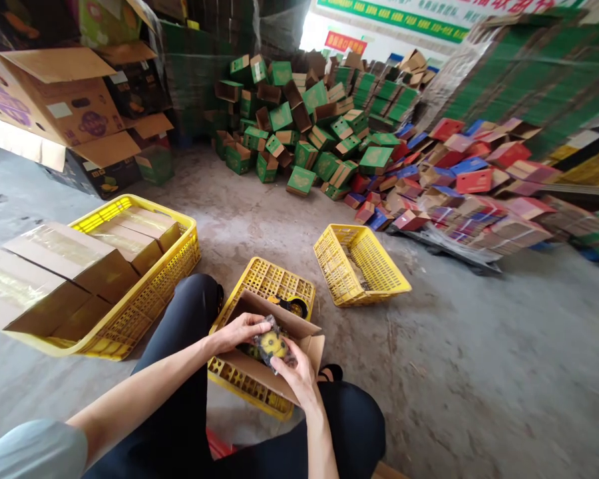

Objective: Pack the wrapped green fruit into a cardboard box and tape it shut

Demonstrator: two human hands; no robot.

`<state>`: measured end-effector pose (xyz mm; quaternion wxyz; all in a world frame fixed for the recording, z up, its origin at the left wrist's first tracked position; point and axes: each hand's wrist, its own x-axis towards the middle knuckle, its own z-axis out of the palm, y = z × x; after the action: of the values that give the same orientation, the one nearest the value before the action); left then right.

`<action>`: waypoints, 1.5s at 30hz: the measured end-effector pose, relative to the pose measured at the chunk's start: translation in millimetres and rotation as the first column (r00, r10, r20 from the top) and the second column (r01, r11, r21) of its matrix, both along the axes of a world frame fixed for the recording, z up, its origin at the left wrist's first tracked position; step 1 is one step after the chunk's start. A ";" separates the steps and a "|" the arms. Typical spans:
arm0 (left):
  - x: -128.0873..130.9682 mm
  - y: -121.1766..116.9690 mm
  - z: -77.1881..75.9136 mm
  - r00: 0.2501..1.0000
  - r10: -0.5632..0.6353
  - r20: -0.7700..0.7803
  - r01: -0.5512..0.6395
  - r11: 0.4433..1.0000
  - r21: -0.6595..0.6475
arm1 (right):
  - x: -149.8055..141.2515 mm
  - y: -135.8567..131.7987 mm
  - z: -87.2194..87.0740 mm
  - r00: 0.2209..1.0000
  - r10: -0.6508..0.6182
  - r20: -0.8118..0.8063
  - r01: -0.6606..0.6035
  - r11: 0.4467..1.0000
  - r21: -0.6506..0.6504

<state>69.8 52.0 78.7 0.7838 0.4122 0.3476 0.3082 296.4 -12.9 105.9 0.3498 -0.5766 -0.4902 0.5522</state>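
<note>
Both my hands hold a roundish yellow piece wrapped in thin clear plastic [272,344]; it looks like a fruit, but I cannot tell its kind. My left hand [244,331] grips its upper left edge with thumb and fingers closed. From the lower right, my right hand [297,372] closes round the other side. Just below them is an open cardboard box [304,326], its inside partly hidden by my hands. That box rests on an upturned yellow plastic crate [259,276]. A black and yellow tape dispenser [295,306] lies on the crate behind the box.
At left stands a large yellow crate [130,319] of taped cardboard boxes [70,256]. Another yellow crate [359,263] sits tilted at right. Farther back are heaped green boxes [299,133], red and blue boxes [459,173], and stacked cartons [70,100]. My knees flank the work crate.
</note>
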 end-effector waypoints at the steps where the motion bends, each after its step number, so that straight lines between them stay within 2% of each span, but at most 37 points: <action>1: 0.2 1.2 -0.5 1.000 0.017 0.002 -0.017 1.000 -0.003 | 0.0 0.8 -1.2 0.999 -0.019 -0.029 0.019 1.000 0.008; 4: 0.5 4.6 -2.2 0.993 0.116 0.022 -0.115 0.993 -0.031 | 1.3 4.2 -5.6 0.990 -0.100 -0.104 0.103 0.994 0.023; 7: 1.5 5.1 -6.2 0.985 0.172 0.027 -0.170 0.984 -0.044 | 2.8 5.9 -8.3 0.979 -0.183 -0.095 0.188 0.981 0.043; 11: 3.8 3.7 -12.7 0.979 0.201 0.017 -0.199 0.976 -0.085 | 3.5 5.7 -9.3 0.967 -0.245 -0.069 0.250 0.966 0.070; 16: 7.1 4.7 -15.0 0.978 0.208 0.015 -0.203 0.969 -0.142 | 2.1 5.6 -7.2 0.954 -0.278 -0.110 0.284 0.958 0.039; 20: 8.8 5.1 -14.2 0.980 0.197 0.033 -0.191 0.971 -0.145 | 1.3 4.7 -2.4 0.953 -0.260 -0.153 0.267 0.963 0.024; 25: 8.9 4.0 -13.9 0.984 0.172 0.042 -0.165 0.976 -0.140 | 1.7 2.8 1.7 0.963 -0.237 -0.130 0.241 0.970 0.017; 29: 8.2 4.2 -12.7 0.973 0.211 0.091 -0.201 0.974 -0.108 | -1.5 3.0 -1.5 0.961 -0.239 -0.141 0.246 0.969 0.034; 32: 8.2 3.6 -11.2 0.969 0.215 0.121 -0.207 0.976 -0.074 | -4.5 4.6 -6.4 0.965 -0.181 -0.189 0.193 0.980 0.046; 38: 9.7 -1.1 -11.2 0.980 0.164 0.113 -0.164 0.986 -0.007 | -2.5 4.6 -6.6 0.992 -0.101 -0.071 0.107 0.992 0.070; 45: 11.4 -2.0 -1.3 0.977 0.128 0.171 -0.124 0.992 -0.036 | 2.2 5.8 -8.8 0.982 -0.172 -0.083 0.176 0.984 0.039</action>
<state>81.2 50.0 77.4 0.7950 0.3511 0.3076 0.3873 298.6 -7.1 97.1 0.4290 -0.5866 -0.4362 0.5307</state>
